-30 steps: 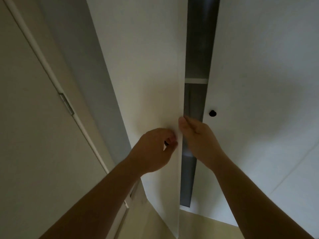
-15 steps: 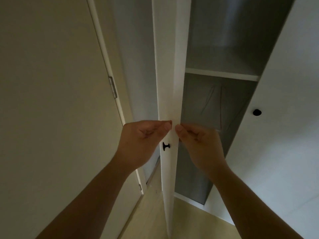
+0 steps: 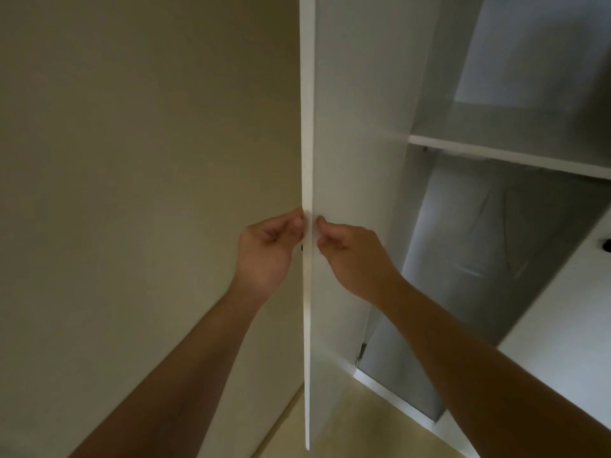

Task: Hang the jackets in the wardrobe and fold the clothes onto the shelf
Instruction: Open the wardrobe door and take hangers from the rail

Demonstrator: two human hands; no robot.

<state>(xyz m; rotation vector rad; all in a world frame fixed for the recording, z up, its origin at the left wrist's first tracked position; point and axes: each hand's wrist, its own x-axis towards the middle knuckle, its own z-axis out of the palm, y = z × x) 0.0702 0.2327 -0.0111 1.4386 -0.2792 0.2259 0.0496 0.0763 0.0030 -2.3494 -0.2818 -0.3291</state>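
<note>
The room was dim and yellowish, the wall (image 3: pixel 132 193) flat and murky, while a cooler, paler light lay on the back of the wardrobe (image 3: pixel 529 61). Both forearms fell into deep shadow toward the bottom. Straight edges leaned and splayed with wide-angle distortion, and the shelf (image 3: pixel 496 153) looked slightly smeared.

White wardrobe door (image 3: pixel 350 160), plain, no pattern. Grey inside the wardrobe (image 3: pixel 496 246), white shelf (image 3: pixel 515 157), beige wall (image 3: pixel 132 160), black knob (image 3: pixel 607 245)
</note>
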